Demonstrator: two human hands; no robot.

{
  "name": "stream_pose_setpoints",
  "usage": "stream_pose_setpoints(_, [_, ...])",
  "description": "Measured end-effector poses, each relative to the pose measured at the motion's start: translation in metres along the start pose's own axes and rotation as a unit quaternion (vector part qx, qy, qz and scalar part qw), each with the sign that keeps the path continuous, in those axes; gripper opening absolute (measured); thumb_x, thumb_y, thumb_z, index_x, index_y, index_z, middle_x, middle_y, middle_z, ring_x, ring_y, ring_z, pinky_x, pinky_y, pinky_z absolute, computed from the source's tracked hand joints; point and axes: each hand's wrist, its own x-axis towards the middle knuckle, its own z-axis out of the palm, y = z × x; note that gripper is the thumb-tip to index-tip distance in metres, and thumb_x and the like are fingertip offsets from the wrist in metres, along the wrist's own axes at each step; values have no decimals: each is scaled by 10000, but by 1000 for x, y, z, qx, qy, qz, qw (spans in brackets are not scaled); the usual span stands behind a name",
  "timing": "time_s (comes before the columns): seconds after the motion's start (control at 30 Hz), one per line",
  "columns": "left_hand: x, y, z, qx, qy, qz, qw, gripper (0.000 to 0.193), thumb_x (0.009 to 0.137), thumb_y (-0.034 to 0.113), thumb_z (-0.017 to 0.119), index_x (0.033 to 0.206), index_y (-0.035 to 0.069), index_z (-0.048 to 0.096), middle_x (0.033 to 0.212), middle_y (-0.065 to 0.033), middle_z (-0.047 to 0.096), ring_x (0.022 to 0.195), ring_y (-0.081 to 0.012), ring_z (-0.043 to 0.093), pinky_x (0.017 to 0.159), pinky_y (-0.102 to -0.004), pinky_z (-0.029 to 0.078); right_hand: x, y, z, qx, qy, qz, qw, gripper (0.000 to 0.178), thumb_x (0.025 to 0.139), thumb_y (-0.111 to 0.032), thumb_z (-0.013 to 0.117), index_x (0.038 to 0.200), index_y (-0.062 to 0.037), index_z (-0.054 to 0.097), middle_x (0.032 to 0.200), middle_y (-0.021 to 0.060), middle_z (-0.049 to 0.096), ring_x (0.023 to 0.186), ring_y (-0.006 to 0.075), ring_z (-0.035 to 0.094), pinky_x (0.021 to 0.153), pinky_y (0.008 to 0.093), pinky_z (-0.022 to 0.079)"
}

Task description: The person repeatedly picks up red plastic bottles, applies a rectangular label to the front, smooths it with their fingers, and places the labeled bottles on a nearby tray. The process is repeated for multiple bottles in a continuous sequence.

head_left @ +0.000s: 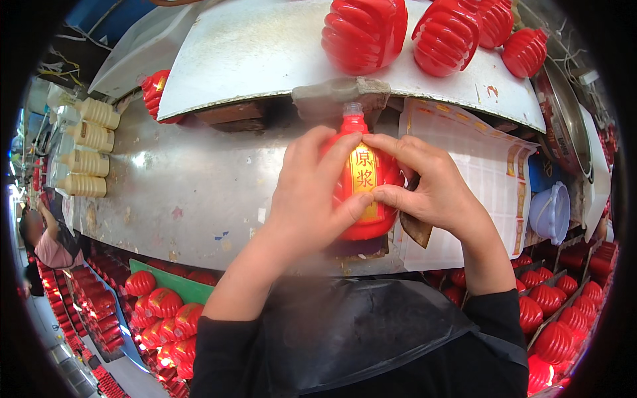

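Note:
A ribbed red bottle (365,231) with a clear threaded neck lies on the bench, its neck pointing away from me. A narrow yellow label (364,174) with dark characters runs along its upper face. My left hand (315,189) holds the bottle's left side, with the index finger at the label's top and the thumb near its lower half. From the other side my right hand (430,182) grips the bottle, its index finger and thumb on the label's right edge. Wooden blocks (378,93) sit beyond the neck, and a dark flat piece (416,232) shows under my right hand.
Several red bottles (365,33) stand on the white board (245,50) at the back. A sheet of labels (458,142) lies to the right, near a pale bucket (549,212). Beige bottles (83,159) line the left end. Crates of red bottles (162,305) flank me; a person (56,249) is far left.

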Motion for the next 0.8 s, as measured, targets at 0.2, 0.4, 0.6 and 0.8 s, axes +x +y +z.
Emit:
stream_pose_setpoints(0.2, [0,1,0,-14,-3,-14,1000,704,863,355,753,1460,47,541,1387,-247,487,1268,-436,492,1091,-505,420,17,-5,-18,69,-54,176,981,612,867,-277,803,1419,-71,637,947,10,629,821,89,519,715,283,474])
stream_pose_setpoints(0.4, [-3,-1,3,-25,9,-23,999,789,843,334,769,1516,40,480,1401,-244,491,1293,-432,487,1110,-502,411,27,-20,-24,264,75,116,955,264,940,-116,722,1177,0,704,1024,41,744,987,137,716,872,304,580])
stream_pose_setpoints(0.6, [-7,-5,11,-94,40,-59,993,910,856,356,764,1586,7,347,1505,-248,474,1384,-430,458,1170,-503,376,51,-8,-6,-44,152,-22,987,284,902,-28,748,1181,19,723,1027,136,774,899,185,745,826,304,588])
stream_pose_setpoints(0.8, [-1,-21,12,-366,39,-161,916,521,1120,339,477,1508,-8,458,1432,-141,556,1325,-207,520,1136,-361,410,12,-8,2,-46,90,-224,969,211,748,18,781,933,-66,726,968,71,762,912,290,740,782,385,587])
